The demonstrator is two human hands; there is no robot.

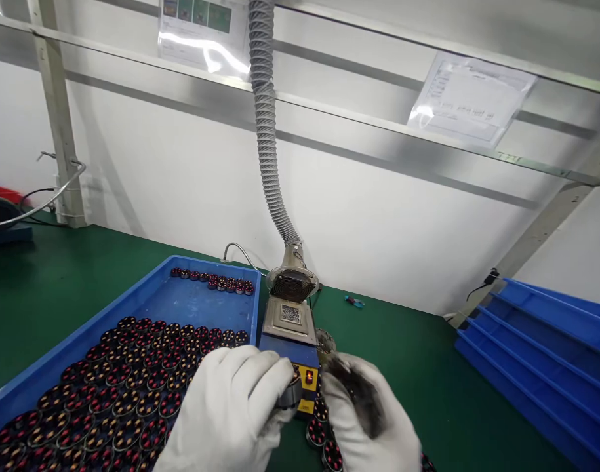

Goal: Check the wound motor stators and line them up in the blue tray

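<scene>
My left hand (240, 400), in a white glove, is closed around a dark ring-shaped part (290, 393), held upright in front of a blue and yellow machine (307, 393). The part resembles the wound motor stators (157, 380) in the tray, though my fingers cover most of it. On the other side of the machine, my right hand (371, 413) has its gloved fingers curled together. Black stains mark that glove, and what it holds, if anything, cannot be made out. More stators (332, 452) lie on the bench beside and below it.
A blue tray (258, 308) of stators stands left of the machine. A grey flexible hose (265, 131) hangs down to a hood (294, 282) above the machine's metal top. Stacked blue trays (536, 367) are at right; small cutters (353, 301) lie behind on the green bench (402, 341).
</scene>
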